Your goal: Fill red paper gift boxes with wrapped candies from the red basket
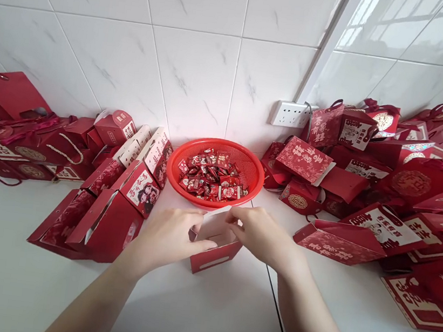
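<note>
A small red paper box (pixel 215 258) stands on the white table in front of the basket, its top open and its pale inside showing. My left hand (pixel 173 241) grips the box's left side, thumb along the near rim. My right hand (pixel 259 233) pinches the box's right upper edge with bent fingers. Just behind the box, a round red plastic basket (pixel 257 184) holds many small wrapped candies (pixel 212 174) in red wrappers. The fingertips inside the box are partly hidden.
Red boxes (pixel 112 222) stand in rows at the left, with more gift boxes (pixel 37 136) behind them. At the right lies a large heap of red boxes (pixel 407 179). A power strip (pixel 291 114) is by the tiled wall.
</note>
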`<state>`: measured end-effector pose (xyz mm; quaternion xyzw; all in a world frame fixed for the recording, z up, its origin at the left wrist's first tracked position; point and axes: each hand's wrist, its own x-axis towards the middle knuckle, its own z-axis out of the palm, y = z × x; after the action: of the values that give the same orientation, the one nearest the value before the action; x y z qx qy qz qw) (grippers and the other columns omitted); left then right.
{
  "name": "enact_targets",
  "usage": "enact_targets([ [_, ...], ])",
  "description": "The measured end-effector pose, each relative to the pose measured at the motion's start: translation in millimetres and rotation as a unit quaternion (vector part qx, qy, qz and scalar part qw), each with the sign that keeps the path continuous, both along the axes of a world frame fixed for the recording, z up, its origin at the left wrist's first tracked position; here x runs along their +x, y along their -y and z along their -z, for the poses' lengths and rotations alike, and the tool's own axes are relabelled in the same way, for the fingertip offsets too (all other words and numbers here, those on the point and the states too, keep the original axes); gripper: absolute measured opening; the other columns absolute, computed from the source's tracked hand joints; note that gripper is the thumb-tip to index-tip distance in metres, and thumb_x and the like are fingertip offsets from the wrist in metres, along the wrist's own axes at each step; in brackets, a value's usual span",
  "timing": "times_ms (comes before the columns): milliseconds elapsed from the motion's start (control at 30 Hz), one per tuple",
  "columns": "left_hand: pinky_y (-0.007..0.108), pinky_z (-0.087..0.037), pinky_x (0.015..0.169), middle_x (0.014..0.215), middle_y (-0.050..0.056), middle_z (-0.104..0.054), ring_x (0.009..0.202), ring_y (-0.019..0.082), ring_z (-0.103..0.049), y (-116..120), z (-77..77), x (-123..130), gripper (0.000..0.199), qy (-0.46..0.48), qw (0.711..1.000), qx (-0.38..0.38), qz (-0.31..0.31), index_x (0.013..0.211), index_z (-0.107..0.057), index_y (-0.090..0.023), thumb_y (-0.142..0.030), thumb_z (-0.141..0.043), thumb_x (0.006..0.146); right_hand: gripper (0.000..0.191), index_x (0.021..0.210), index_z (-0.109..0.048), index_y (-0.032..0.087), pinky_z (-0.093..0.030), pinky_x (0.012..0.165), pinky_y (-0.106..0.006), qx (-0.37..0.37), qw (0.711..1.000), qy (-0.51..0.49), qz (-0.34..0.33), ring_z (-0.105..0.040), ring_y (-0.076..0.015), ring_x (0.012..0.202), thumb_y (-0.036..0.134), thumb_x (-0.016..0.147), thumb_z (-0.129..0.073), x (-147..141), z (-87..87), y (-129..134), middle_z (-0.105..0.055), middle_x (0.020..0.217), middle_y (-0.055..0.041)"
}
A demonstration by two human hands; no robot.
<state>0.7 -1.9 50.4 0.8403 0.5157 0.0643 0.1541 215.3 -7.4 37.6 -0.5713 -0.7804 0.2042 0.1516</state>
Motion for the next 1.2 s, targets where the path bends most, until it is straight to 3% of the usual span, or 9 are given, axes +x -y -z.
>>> enact_targets([
  [200,0.029,-0.026,0.057,0.080,-0.001,-0.055,0.063,0.013,-0.047,0,9.7,2,0.014,0.002,0.999,0.041,0.033,0.071,-0.042,-0.020,-0.015,-0.042,0.085,0.025,0.084,-0.063,0.019,-0.032,0.053,-0.026,0.016,1.000,0.002,0.017,-0.056,-0.0155,0.060,0.022,0.097,-0.043,5,-2.7,-3,-0.065,0.069,-0.0032],
  [300,0.029,-0.032,0.061,0.088,0.000,-0.056,0.072,0.015,-0.050,1,15.7,9,0.015,0.042,0.997,0.021,0.057,0.079,-0.045,-0.021,-0.011,-0.036,0.086,0.024,0.090,-0.064,0.019,-0.038,0.051,-0.024,-0.028,0.993,-0.083,-0.074,-0.056,-0.0123,0.054,0.025,0.099,-0.042,17,-9.6,-4,-0.065,0.068,-0.0002],
  [400,0.028,-0.037,0.068,0.091,0.002,-0.055,0.078,0.016,-0.052,2,20.2,16,0.017,0.078,0.994,0.006,0.080,0.080,-0.044,-0.020,-0.007,-0.034,0.085,0.025,0.097,-0.065,0.020,-0.046,0.056,-0.022,-0.020,0.977,-0.166,-0.133,-0.065,-0.0128,0.065,0.033,0.100,-0.043,32,-14.8,-19,-0.071,0.083,-0.0012],
  [533,0.029,-0.038,0.067,0.090,0.002,-0.054,0.075,0.016,-0.050,5,21.3,18,0.020,0.090,0.992,-0.003,0.091,0.080,-0.045,-0.019,-0.006,-0.033,0.087,0.027,0.105,-0.066,0.020,-0.051,0.071,-0.024,0.071,0.992,-0.108,-0.005,-0.069,-0.0157,0.081,0.029,0.100,-0.041,38,-8.8,-78,-0.074,0.096,-0.0040],
  [633,0.029,-0.036,0.063,0.088,0.001,-0.053,0.072,0.015,-0.048,6,19.6,16,0.019,0.085,0.993,-0.002,0.085,0.079,-0.044,-0.020,-0.007,-0.033,0.087,0.024,0.100,-0.073,0.019,-0.048,0.084,-0.024,-0.017,0.997,0.074,-0.030,-0.068,-0.0189,0.098,0.014,0.091,-0.051,25,8.7,-134,-0.075,0.105,-0.0061],
  [767,0.029,-0.036,0.064,0.089,0.001,-0.054,0.073,0.016,-0.049,5,17.8,14,0.018,0.075,0.994,0.003,0.081,0.080,-0.044,-0.020,-0.007,-0.033,0.086,0.028,0.091,-0.076,0.017,-0.050,0.071,-0.025,-0.107,0.982,0.141,-0.063,-0.070,-0.0230,0.085,0.008,0.065,-0.076,1,40.6,-176,-0.076,0.092,-0.0073],
  [867,0.030,-0.038,0.066,0.091,0.003,-0.055,0.077,0.017,-0.050,5,17.8,14,0.017,0.068,0.994,0.008,0.090,0.079,-0.044,-0.020,-0.007,-0.034,0.084,0.049,0.102,-0.074,0.017,-0.048,0.063,-0.025,-0.133,0.976,0.164,-0.054,-0.069,-0.0221,0.076,0.007,0.054,-0.082,-6,58.4,-182,-0.075,0.092,-0.0083],
  [967,0.030,-0.039,0.067,0.092,0.003,-0.056,0.078,0.018,-0.051,3,18.6,14,0.018,0.068,0.993,0.014,0.099,0.079,-0.046,-0.020,-0.007,-0.035,0.084,0.053,0.107,-0.071,0.015,-0.047,0.063,-0.025,-0.118,0.981,0.153,-0.038,-0.068,-0.0210,0.076,0.010,0.056,-0.083,-3,63.6,-180,-0.074,0.093,-0.0092],
  [1200,0.029,-0.040,0.068,0.090,0.003,-0.057,0.076,0.017,-0.052,1,18.2,12,0.020,0.071,0.993,0.002,0.098,0.082,-0.050,-0.020,-0.007,-0.035,0.084,0.031,0.103,-0.066,0.014,-0.044,0.075,-0.027,0.020,0.999,0.042,-0.029,-0.062,-0.0204,0.089,0.033,0.080,-0.071,7,41.7,-149,-0.070,0.098,-0.0073],
])
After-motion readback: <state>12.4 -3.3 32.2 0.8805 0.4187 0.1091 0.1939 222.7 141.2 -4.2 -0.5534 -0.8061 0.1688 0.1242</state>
